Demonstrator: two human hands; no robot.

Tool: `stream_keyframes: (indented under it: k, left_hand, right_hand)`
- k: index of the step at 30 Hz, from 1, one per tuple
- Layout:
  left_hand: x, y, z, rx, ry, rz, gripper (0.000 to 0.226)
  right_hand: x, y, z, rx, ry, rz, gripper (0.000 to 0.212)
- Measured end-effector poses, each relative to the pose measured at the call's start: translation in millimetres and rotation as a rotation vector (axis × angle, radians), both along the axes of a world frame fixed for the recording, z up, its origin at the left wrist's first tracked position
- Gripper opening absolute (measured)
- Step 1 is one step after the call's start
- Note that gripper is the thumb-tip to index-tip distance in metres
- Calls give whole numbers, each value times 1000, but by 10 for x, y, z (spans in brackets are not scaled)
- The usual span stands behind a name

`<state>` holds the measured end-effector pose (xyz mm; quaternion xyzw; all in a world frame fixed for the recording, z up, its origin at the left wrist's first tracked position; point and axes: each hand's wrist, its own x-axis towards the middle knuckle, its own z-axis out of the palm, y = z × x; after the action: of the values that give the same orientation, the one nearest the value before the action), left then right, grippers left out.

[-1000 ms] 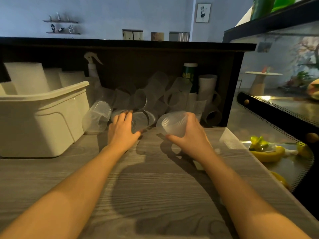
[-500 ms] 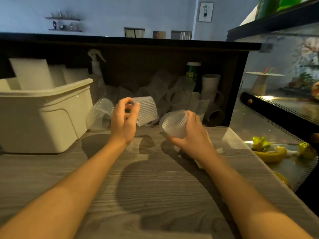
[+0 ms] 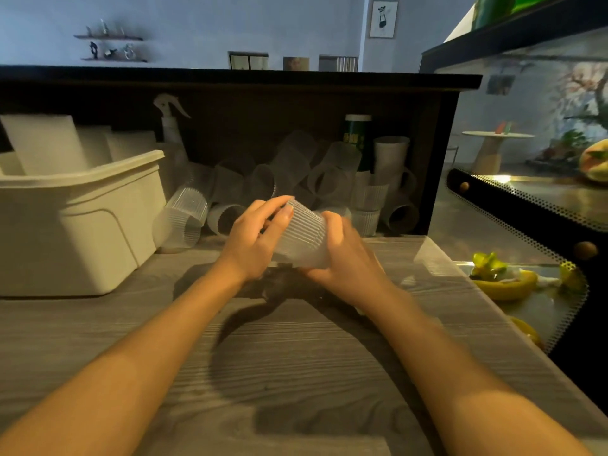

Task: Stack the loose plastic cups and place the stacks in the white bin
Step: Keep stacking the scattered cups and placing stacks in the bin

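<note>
Both hands meet above the wooden counter around ribbed clear plastic cups, one pushed into the other. My left hand grips the upper cup near its base. My right hand holds the lower cup from the right and below. Behind them, several loose clear cups lie in a heap against the dark back panel. One ribbed cup lies on its side beside the white bin, which stands at the left with white stacks poking up out of it.
A spray bottle and a green can stand behind the heap. A glass display case with yellow fruit borders the counter on the right. A dark shelf overhangs the heap.
My left hand lifted a cup out of the heap and brought it right to the cup in my right hand. The two cups now sit together between both hands.
</note>
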<state>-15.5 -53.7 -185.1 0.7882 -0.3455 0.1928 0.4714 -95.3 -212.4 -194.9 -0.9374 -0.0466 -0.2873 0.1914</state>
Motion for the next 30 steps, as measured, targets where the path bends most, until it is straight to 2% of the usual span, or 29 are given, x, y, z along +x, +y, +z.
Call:
stream_keyframes:
  k: [3,7,11,14,17,22,25,30]
  left_hand:
    - [6,-48,-71,156,-22,74,59]
    - [-93,-159,-134,212,86,-48,80]
    - [-153,-209,-132,177,139,-41,73]
    - [-164,-226,-164,120,149,33,64]
    - [-133,-213,-230,142,180,103,65]
    - [28,-226,-285,109,240,202,62]
    - [158,-302,-245,51,427,263,60]
    - [256,-584,-61,109,619,406,89]
  right_hand:
    - [-14,9,-5,19,42,70,85]
    - [-4,-12,1,37,70,60,82]
    - [0,-203,87,50,92,-13,82]
    - [-46,-397,168,143,71,-118,81]
    - [-108,-548,210,220,70,-175,79]
    - [-205,-680,212,204,99,-242,83]
    - [-275,-682,84,263,73,-250,81]
    - [-227,-653,18,310,67,-175,78]
